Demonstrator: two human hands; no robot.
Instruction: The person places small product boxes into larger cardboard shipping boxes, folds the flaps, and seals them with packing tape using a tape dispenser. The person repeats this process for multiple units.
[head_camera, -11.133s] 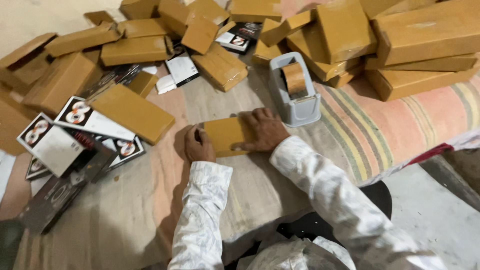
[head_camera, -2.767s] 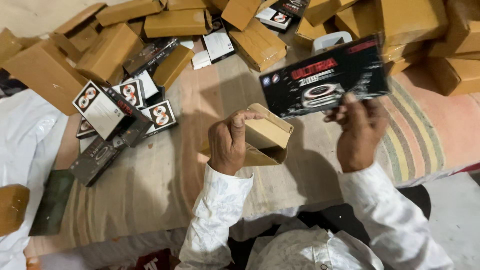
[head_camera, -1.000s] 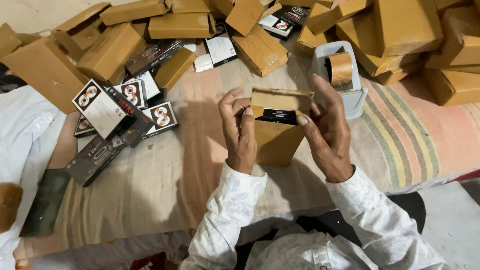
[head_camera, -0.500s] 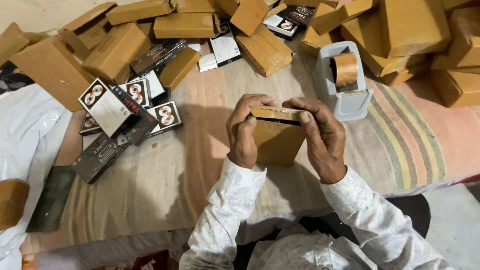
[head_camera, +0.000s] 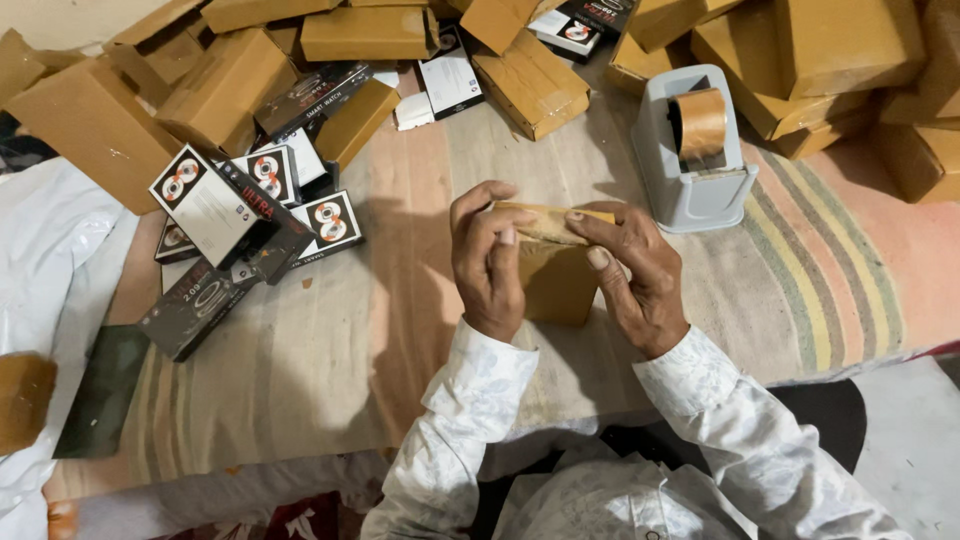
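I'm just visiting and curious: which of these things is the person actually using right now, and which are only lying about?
In use:
- small brown cardboard box, held upright
- left hand and right hand, pressing its top flap

Lying about:
- grey tape dispenser with brown roll
- black-and-white printed cartons
- heap of brown cardboard boxes
- striped cloth

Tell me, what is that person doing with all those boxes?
A person in a white patterned shirt holds a small brown cardboard box upright over a striped cloth. The left hand and right hand press its top flap shut. A grey tape dispenser with brown tape stands just behind. Black-and-white product boxes lie to the left, and many brown boxes are piled around.
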